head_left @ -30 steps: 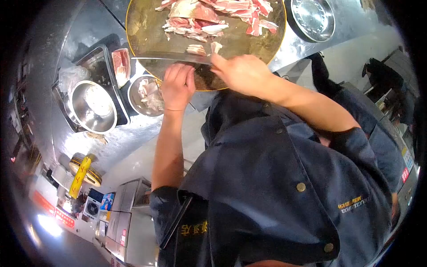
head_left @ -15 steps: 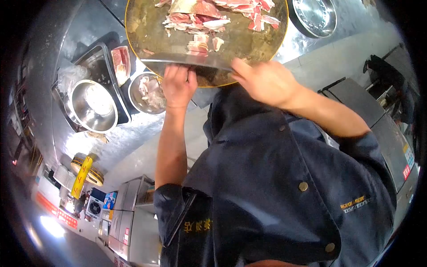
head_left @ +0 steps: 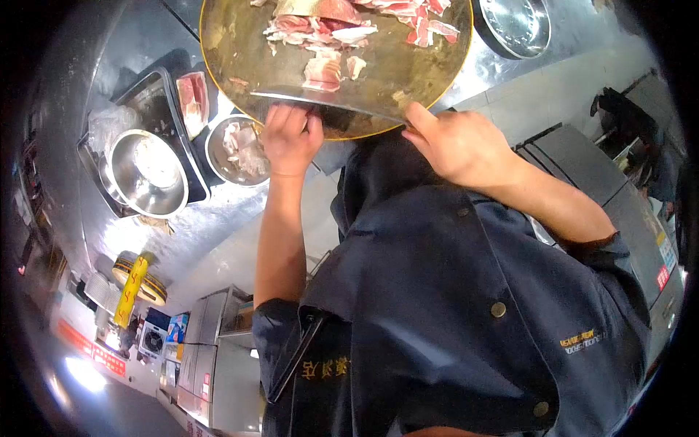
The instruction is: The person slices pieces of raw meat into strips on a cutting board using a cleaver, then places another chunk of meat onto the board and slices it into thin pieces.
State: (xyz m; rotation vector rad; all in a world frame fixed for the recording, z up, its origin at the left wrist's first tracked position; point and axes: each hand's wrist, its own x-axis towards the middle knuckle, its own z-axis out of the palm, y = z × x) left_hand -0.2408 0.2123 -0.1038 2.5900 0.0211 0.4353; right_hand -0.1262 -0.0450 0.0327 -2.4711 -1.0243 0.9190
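Observation:
My right hand is closed around the handle of a knife. Its long blade lies across the near part of a round cutting board. My left hand has curled fingers right behind the blade, at the board's near edge. Whatever those fingers grip is hidden by the blade and the shadow. Just beyond the blade lie thin slices of meat, with a small scrap beside them. Farther back sit a larger piece of meat and more slices, cut off by the view's top edge.
Left of the board are a steel bowl with pale scraps, a slab of meat, and a black tray holding a plastic bag and a metal bowl. At upper right stands a steel basin on the metal counter.
My right hand has moved to the right, drawing the knife along with it. More of the slices beyond the blade now shows. My left hand stays nearly in place.

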